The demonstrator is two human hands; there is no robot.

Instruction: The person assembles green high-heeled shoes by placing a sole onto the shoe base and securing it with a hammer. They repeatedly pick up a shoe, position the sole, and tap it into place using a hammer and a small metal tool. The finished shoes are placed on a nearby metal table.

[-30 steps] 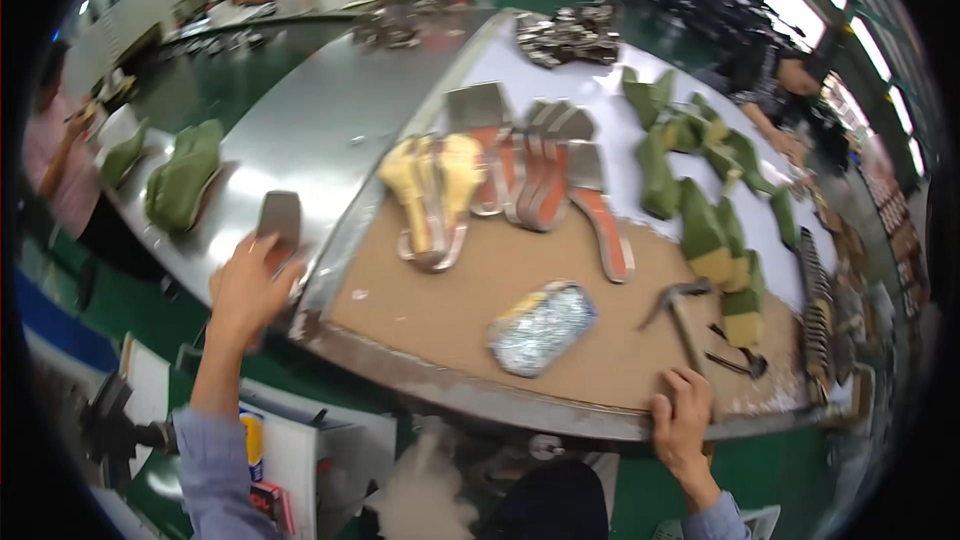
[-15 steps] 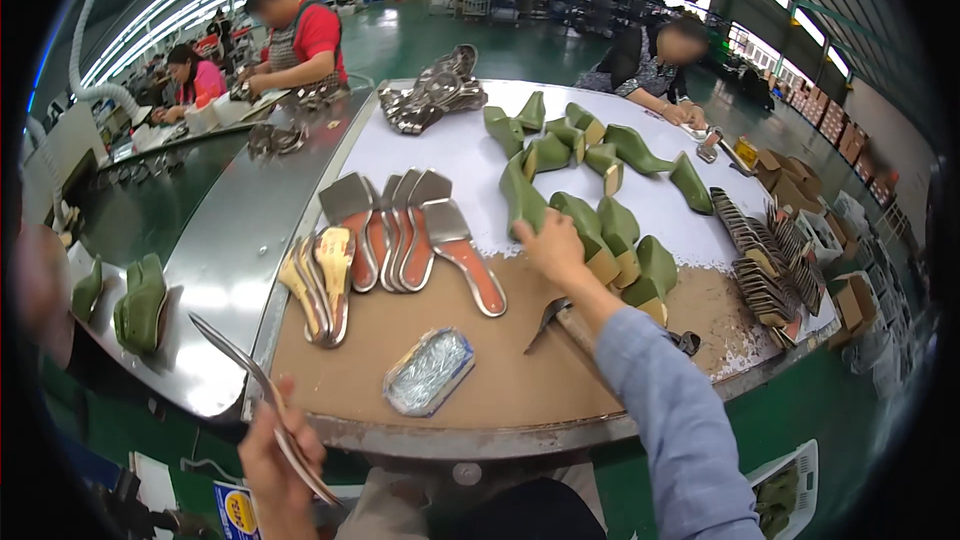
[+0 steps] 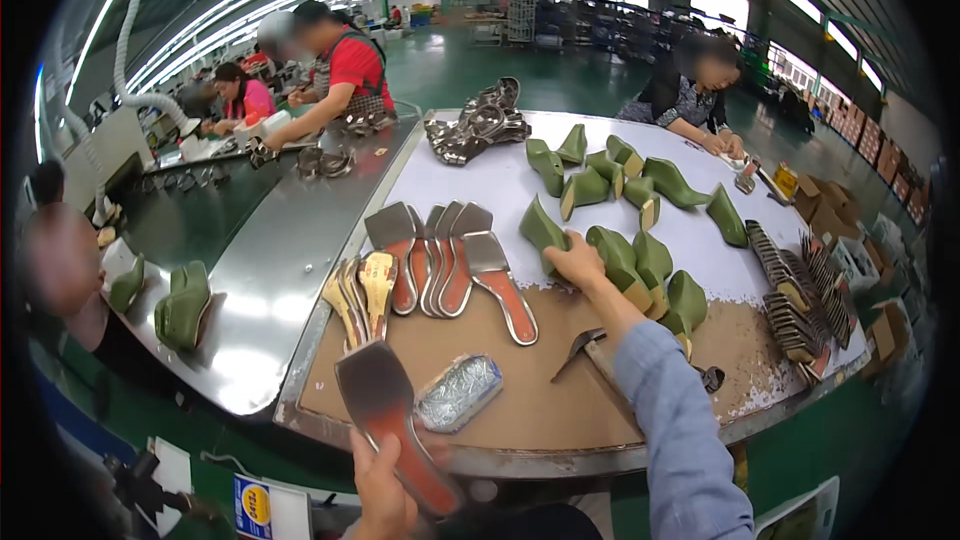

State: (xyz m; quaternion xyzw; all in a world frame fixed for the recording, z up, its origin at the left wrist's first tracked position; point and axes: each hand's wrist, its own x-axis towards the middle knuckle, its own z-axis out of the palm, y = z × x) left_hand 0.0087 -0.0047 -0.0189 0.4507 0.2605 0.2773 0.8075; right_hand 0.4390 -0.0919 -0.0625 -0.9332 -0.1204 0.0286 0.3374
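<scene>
My left hand [image 3: 382,492], low in the picture, is closed around a shoe insole [image 3: 372,390] with a dark toe end, a reddish-brown rear and a pale metallic edge. The insole is raised in front of the table's near edge. Over the table, my right hand [image 3: 578,262] grips a green shoe last [image 3: 541,224], its narrow end pointing up and away. Right beside that hand stand several more green lasts [image 3: 618,258] with beige patches. A fanned row of similar insoles [image 3: 440,265] lies to its left, with some cream-coloured pieces [image 3: 377,290] next to them.
A hammer [image 3: 583,344] and a clear-wrapped bundle [image 3: 460,395] lie on the brown board. Metallic shoe uppers [image 3: 478,130] are heaped at the back, and stacked insoles [image 3: 795,305] line the right edge. More lasts [image 3: 183,308] sit on the steel surface at left. Other people work nearby.
My left hand has moved right and turned the insole from edge-on to show its broad face. The last under my right hand has tipped and come slightly apart from the ones behind.
</scene>
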